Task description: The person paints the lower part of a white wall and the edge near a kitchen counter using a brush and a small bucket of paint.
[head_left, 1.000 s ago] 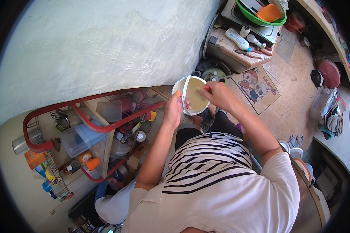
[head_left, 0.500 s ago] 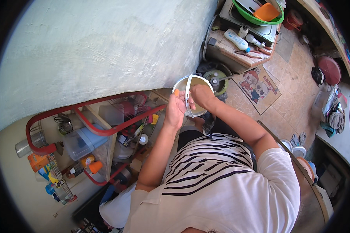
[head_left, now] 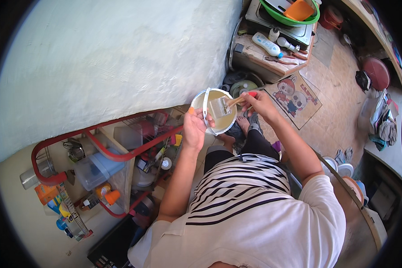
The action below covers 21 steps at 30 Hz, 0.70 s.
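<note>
My left hand (head_left: 194,128) is closed on the near-left rim of a white bucket (head_left: 224,124), with its thumb outside and fingertips by the pale handle strap. Pale paint-like liquid shows inside. In my right hand (head_left: 258,105) is a wide paintbrush (head_left: 220,107), gripped by its wooden, red-ended handle. The brush lies tilted over the bucket's mouth, its bristles pointing left and looking whitish. Whether the bristles touch the liquid I cannot tell. A pale blue-white wall (head_left: 125,58) with uneven, streaky coating rises at the left, beyond the bucket.
A red-framed rack (head_left: 76,134) with plastic containers stands at lower left, close to my left arm. Beyond the bucket is a tiled counter (head_left: 259,58) bearing bottles, pliers and a stove. A patterned mat (head_left: 295,100) covers floor tiles to the right.
My right hand has come up out of the bucket and moved right, bringing the paintbrush into sight. The bucket and left hand have shifted slightly left.
</note>
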Available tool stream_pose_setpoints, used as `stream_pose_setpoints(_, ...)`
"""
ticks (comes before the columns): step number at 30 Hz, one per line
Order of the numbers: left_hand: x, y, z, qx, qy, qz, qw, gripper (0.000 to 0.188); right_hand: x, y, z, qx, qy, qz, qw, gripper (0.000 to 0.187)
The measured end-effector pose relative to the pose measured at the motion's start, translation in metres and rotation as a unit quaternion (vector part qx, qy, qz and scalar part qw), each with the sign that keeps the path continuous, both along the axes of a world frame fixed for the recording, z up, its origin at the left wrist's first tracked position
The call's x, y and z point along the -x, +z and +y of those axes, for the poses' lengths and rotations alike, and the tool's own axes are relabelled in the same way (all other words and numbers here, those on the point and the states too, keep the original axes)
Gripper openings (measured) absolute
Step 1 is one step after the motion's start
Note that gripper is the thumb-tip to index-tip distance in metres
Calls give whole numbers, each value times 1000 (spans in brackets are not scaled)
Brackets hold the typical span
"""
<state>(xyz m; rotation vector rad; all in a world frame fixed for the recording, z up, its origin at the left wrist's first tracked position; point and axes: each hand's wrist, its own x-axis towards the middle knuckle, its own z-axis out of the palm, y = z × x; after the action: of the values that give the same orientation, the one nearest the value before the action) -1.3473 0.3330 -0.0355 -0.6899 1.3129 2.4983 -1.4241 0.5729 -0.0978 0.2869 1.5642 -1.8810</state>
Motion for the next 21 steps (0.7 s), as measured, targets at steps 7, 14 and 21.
stream_pose_setpoints(7, 4, 7, 0, 6, -2, -7, 1000, 54, -9, -29, 28, 118, -67, -124, 983, 25)
stream_pose_setpoints(14, 3, 7, 1, 1, -3, -15, 1000, 53, -16, -60, 47, 221, -61, -203, 952, 22)
stream_pose_setpoints(21, 0, -1, -1, -12, 0, -35, 999, 52, -24, -53, 61, 267, -8, -153, 951, 22)
